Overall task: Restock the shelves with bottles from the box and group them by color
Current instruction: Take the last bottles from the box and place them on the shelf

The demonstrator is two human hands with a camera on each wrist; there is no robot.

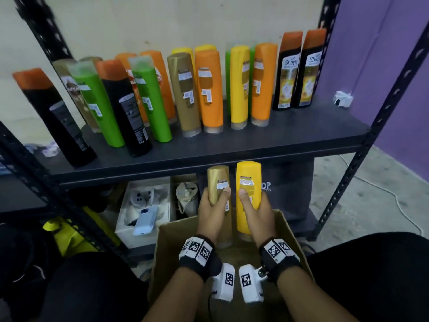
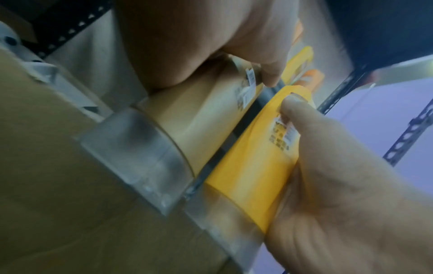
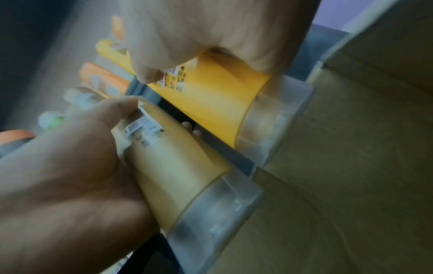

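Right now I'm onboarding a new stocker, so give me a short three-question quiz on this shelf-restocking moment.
1. True or false: the left hand grips a green bottle.
2. Multiple choice: where are the two held bottles? A) standing on the shelf B) above the open cardboard box, below the shelf edge C) lying on the floor
3. Fill in: the right hand grips the ___ bottle.

Key
1. False: it grips the gold bottle.
2. B
3. Yellow; on the shelf a yellow bottle stands between two orange ones.
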